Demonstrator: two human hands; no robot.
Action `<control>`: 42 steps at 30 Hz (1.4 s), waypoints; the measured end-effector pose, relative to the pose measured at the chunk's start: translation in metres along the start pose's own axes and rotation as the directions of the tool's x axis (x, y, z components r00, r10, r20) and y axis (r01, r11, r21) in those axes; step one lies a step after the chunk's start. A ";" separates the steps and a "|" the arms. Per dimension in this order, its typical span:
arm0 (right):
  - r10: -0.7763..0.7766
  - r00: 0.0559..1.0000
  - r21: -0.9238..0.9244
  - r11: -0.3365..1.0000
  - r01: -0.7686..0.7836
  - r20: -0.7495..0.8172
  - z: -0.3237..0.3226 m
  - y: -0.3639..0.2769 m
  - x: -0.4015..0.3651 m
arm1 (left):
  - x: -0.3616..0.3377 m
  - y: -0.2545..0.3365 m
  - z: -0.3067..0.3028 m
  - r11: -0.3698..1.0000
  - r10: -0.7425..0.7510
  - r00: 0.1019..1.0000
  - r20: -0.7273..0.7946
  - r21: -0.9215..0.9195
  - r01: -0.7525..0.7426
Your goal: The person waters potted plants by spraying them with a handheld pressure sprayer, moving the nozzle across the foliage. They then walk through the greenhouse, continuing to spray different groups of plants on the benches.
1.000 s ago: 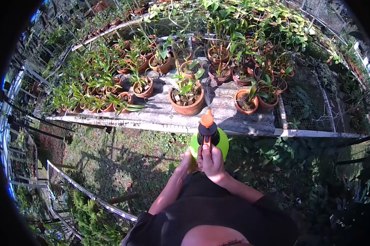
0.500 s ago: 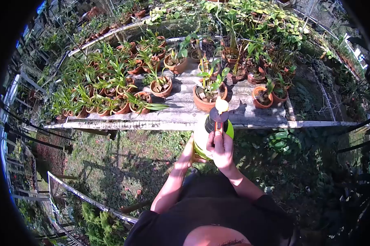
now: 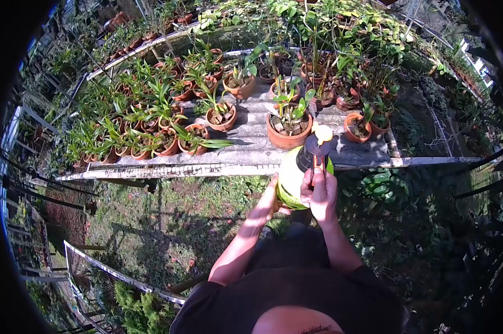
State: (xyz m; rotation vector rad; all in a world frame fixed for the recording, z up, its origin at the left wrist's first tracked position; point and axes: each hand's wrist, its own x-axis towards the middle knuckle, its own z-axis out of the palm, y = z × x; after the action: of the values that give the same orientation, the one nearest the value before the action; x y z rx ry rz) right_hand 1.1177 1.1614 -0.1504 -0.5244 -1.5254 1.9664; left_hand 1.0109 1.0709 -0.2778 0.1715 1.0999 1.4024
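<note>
Right hand point(image 3: 320, 195) is closing around the top of the spray bottle point(image 3: 290, 181). Left hand point(image 3: 274, 197) is gripping its side from below. The bottle is hanging just before the bench point(image 3: 246, 158) edge.

An outdoor plant nursery: potted plants point(image 3: 223, 116) crowd a raised bench point(image 3: 251, 158).

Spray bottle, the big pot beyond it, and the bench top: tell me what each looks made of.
The spray bottle looks like glossy lime-green plastic, with bright sun glare on its body. The big pot looks like unglazed terracotta, matt orange-brown. The bench top is a grey ribbed sheet, dull and stained, perhaps fibre cement; the look leaves that open.
</note>
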 end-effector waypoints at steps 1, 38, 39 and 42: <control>0.026 1.000 -0.008 1.000 -0.026 -0.007 -0.005 -0.002 0.001 | 0.003 0.000 0.003 1.000 0.009 1.000 0.029 0.004 -0.009; 0.463 0.791 0.048 0.851 -0.523 0.399 -0.231 -0.041 0.120 | 0.171 -0.014 0.146 0.961 -0.275 0.957 -0.094 -0.054 0.271; 0.473 0.784 0.059 0.841 -0.538 0.403 -0.234 -0.039 0.121 | 0.174 -0.014 0.148 0.962 -0.274 0.957 -0.089 -0.025 0.273; 0.463 0.824 0.054 0.861 -0.505 0.325 -0.238 -0.044 0.127 | 0.193 -0.029 0.135 0.968 -0.250 0.966 -0.060 0.004 0.251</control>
State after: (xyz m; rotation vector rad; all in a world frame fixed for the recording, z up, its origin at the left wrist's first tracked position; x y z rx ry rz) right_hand 1.1816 1.4269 -0.1651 -0.6221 -1.5205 2.6325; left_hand 1.0842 1.2912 -0.3242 -0.0021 1.1361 1.1808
